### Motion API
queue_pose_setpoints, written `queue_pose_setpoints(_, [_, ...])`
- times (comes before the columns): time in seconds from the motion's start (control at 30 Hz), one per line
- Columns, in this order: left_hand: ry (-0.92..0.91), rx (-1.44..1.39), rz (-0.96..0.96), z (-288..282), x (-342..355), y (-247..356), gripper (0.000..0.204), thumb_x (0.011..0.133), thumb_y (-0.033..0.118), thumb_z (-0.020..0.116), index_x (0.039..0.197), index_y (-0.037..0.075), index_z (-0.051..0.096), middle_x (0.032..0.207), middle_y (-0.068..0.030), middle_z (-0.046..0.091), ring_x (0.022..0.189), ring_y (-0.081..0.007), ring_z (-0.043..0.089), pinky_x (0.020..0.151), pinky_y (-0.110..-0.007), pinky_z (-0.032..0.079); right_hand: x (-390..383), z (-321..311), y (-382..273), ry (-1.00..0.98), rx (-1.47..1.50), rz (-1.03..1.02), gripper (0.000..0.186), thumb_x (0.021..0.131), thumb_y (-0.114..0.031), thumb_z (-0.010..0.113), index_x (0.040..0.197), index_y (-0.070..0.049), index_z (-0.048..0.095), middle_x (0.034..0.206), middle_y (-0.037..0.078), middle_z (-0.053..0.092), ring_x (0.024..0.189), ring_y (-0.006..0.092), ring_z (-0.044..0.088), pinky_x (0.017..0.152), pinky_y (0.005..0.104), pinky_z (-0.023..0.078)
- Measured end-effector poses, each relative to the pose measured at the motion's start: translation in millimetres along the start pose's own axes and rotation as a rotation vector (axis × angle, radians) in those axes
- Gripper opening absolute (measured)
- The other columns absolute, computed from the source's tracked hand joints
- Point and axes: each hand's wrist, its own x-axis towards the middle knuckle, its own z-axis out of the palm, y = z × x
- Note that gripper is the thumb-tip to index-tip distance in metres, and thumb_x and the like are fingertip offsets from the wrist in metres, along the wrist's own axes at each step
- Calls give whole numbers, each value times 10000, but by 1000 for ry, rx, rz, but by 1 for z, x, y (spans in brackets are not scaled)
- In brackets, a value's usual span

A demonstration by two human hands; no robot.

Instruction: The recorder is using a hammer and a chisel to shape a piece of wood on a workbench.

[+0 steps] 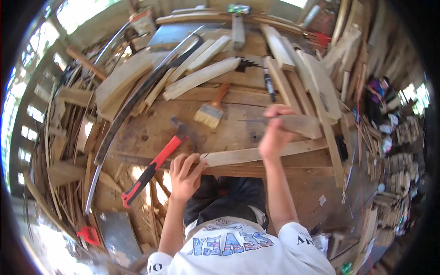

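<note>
I see the pale wooden strip [243, 156] along the bench's [160, 114] near edge, apparently unfinished; left hand [184, 176] bent at its end, grip unclear; right hand [275, 137] clenched round a blurred wooden piece [300, 126]; red hammer [161, 156] idle.

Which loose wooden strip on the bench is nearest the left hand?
The pale strip lying crosswise along the near edge of the bench. Its left end is at the left hand; the other loose strips lie farther back or to the right.

Bright daylight through openings [35, 112] in left wall [39, 125]; wooden workbench [158, 118]; wood piles [398, 168] far right.
</note>
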Motion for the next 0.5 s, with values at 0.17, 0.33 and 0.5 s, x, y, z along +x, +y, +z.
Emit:
queue_pose_setpoints(0.17, [34, -321, -8, -9, -3, 7, 173, 730, -15, 683, 901, 9, 672, 924, -120, 692, 856, -325, 640, 752, -406, 503, 6, 11, -7, -314, -469, 59, 313, 875, -213, 671, 1053, -3, 522, 1024, 150, 540, 929, 304, 549, 831, 380, 431])
queue_pose_setpoints(0.33, [13, -889, -641, -13, -22, 34, 233, 994, 189, 523, 936, -30, 577, 756, -72, 605, 614, -128, 585, 539, -248, 450, 33, 16, -19, -669, -558, 115, 428, 917, -396, 616, 1077, -15, 505, 956, 148, 561, 938, 321, 574, 841, 422, 458])
queue_pose_setpoints(0.5, [67, -1056, -961, -2, -38, 40, 277, 1012, 260, 514, 933, -4, 534, 739, -76, 591, 526, -167, 607, 402, -249, 434, 28, 50, -4, -911, -425, -6, 423, 918, -450, 593, 985, -43, 498, 863, 115, 561, 864, 273, 588, 758, 408, 476])
